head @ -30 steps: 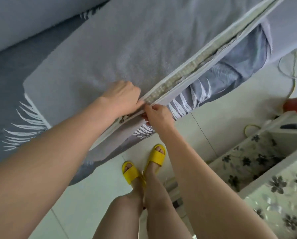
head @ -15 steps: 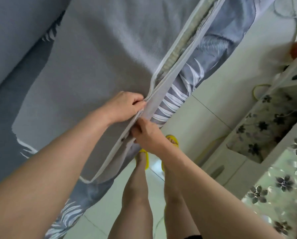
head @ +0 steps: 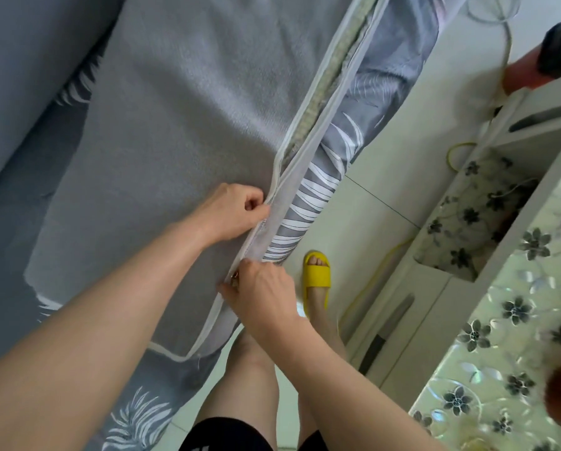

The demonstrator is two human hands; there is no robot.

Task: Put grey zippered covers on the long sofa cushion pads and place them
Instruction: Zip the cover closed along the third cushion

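A long cushion in a grey zippered cover [head: 175, 131] lies across the sofa, its white-piped edge running from top right down to the lower middle. The zipper gap [head: 318, 102] stands open farther up, showing the pale woven pad inside. My left hand [head: 233, 213] pinches the cover's edge at the point where the gap closes. My right hand [head: 262, 294] grips the same edge lower down, at a small metal zipper pull [head: 235, 276]. Between my hands the edge looks zipped together.
A grey sofa sheet with white leaf print [head: 321, 203] hangs below the cushion. A white cabinet with a flower-patterned top [head: 507, 307] stands close on the right. A yellow cord [head: 370, 288] runs over the tiled floor. My foot wears a yellow slipper [head: 316, 275].
My right hand slid down along the zipper edge toward me, away from the left hand. The view swung, so the cushion edge now runs steeper.
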